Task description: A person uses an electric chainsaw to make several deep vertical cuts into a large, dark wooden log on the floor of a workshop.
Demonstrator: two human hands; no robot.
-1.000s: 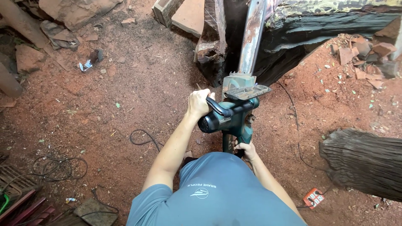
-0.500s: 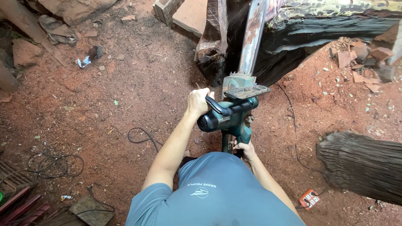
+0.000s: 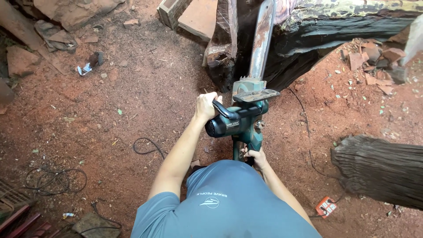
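A teal electric chainsaw (image 3: 240,123) points away from me, and its long bar (image 3: 261,44) runs up into a cut in a big dark log (image 3: 339,31). My left hand (image 3: 206,105) is closed around the black front handle on the saw's left side. Just above my blue shirt, my right hand (image 3: 256,157) grips the rear handle, partly hidden by the saw body. The bar's tip is out of view at the top edge.
Red sawdust-covered earth lies all around. A second weathered log (image 3: 379,169) lies at the right, with an orange socket box (image 3: 326,206) and black cable (image 3: 304,128) near it. Another cable (image 3: 147,145) loops at the left. Brick fragments (image 3: 374,57) and stone slabs (image 3: 66,11) sit farther off.
The view has drifted slightly. Both hands keep the same grip and the saw stays in the cut.
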